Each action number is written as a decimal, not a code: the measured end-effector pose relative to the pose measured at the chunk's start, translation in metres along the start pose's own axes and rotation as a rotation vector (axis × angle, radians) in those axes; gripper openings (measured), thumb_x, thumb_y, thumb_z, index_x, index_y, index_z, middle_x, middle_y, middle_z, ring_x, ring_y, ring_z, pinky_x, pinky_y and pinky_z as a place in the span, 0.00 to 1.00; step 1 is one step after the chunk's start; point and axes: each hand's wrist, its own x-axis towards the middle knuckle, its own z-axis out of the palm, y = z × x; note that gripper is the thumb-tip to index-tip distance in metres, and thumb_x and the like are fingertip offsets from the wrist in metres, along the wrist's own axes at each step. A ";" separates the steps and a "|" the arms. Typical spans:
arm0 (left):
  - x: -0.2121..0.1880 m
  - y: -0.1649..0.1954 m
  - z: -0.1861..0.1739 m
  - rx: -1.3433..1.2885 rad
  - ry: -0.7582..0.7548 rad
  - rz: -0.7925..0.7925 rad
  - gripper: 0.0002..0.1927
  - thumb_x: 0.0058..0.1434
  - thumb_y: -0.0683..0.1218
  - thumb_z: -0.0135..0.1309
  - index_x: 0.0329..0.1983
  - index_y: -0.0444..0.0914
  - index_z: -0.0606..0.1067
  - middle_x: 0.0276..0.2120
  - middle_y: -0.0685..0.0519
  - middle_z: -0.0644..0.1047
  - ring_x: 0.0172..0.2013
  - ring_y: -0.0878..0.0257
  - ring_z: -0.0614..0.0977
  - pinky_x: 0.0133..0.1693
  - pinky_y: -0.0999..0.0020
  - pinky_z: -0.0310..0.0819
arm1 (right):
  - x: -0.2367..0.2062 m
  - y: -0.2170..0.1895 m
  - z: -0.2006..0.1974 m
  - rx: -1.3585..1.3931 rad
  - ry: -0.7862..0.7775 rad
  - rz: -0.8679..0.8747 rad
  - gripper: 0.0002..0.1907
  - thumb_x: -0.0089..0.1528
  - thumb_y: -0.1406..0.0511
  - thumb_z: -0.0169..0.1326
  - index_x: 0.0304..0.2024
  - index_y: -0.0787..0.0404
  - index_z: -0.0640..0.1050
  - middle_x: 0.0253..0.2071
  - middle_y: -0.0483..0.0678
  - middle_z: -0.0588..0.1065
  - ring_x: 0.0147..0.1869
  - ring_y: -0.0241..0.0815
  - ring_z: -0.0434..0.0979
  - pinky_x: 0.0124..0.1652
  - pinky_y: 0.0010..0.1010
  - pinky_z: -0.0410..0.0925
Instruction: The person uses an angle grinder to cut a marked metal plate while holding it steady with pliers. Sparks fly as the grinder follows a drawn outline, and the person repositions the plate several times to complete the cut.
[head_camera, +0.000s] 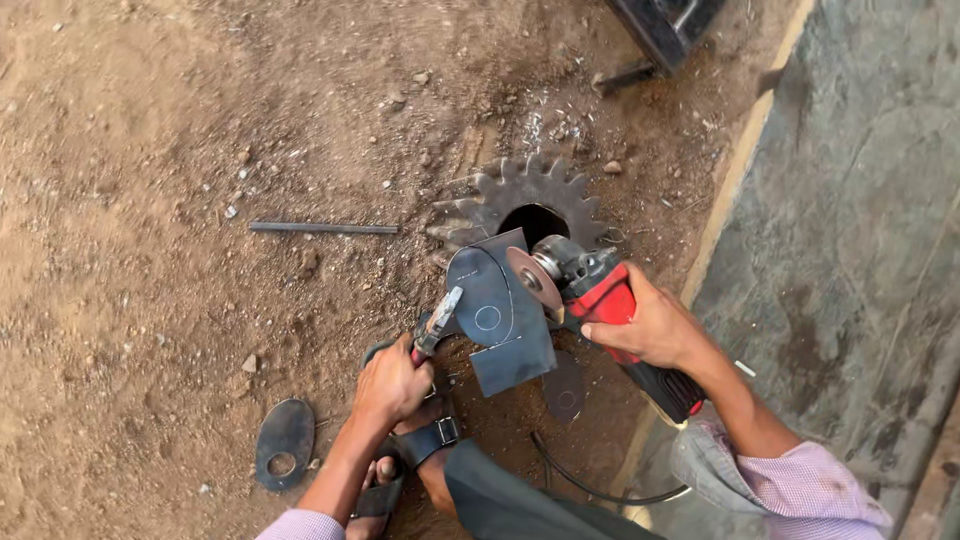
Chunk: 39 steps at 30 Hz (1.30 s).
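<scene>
Nearest the camera, at six o'clock, a sandalled foot (400, 470) is planted on the dirt ground (130, 150), with a black power cord (590, 485) curving beside the dark trouser leg. Just above it the left hand (390, 385) is closed around the handles of pliers (437, 325), whose tip grips the left edge of a grey steel plate (500, 320). The plate is propped at the centre of the view, leaning on a large toothed gear wheel (530, 195) at twelve o'clock. At three o'clock the right hand (650, 325) is wrapped firmly round the red body of an angle grinder (610, 305), and its cutting disc (533, 277) is set against the plate's upper right edge. An oval outline with a small circle is marked on the plate; the cut appears barely begun, most of the line being intact. Two oval blanks with holes seem already finished: one (284, 443) lies at eight o'clock, another (565, 388) under the plate. Farther off, a thin steel rod (322, 228) lies at ten o'clock, and a concrete slab (860, 220) is seen along the right. No packages, labels or signs can be seen.
</scene>
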 end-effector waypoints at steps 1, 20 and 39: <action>0.001 0.001 0.001 0.009 -0.007 -0.009 0.16 0.55 0.51 0.49 0.42 0.37 0.71 0.39 0.32 0.79 0.46 0.34 0.80 0.50 0.41 0.71 | -0.001 -0.002 -0.002 -0.015 0.004 -0.003 0.41 0.45 0.53 0.69 0.58 0.55 0.70 0.41 0.52 0.80 0.43 0.49 0.82 0.45 0.40 0.73; -0.014 -0.006 -0.021 -0.114 0.005 -0.025 0.18 0.55 0.50 0.48 0.46 0.36 0.75 0.36 0.33 0.80 0.43 0.36 0.82 0.50 0.44 0.72 | 0.008 -0.060 0.010 -0.157 0.008 -0.010 0.43 0.44 0.52 0.69 0.58 0.58 0.69 0.39 0.54 0.81 0.42 0.50 0.83 0.44 0.41 0.74; -0.035 -0.018 -0.028 -0.228 0.013 -0.039 0.19 0.58 0.51 0.48 0.45 0.33 0.75 0.39 0.32 0.80 0.46 0.36 0.81 0.51 0.45 0.71 | 0.023 -0.093 0.022 -0.271 0.023 -0.002 0.48 0.45 0.54 0.66 0.65 0.58 0.64 0.31 0.60 0.81 0.32 0.55 0.84 0.38 0.44 0.75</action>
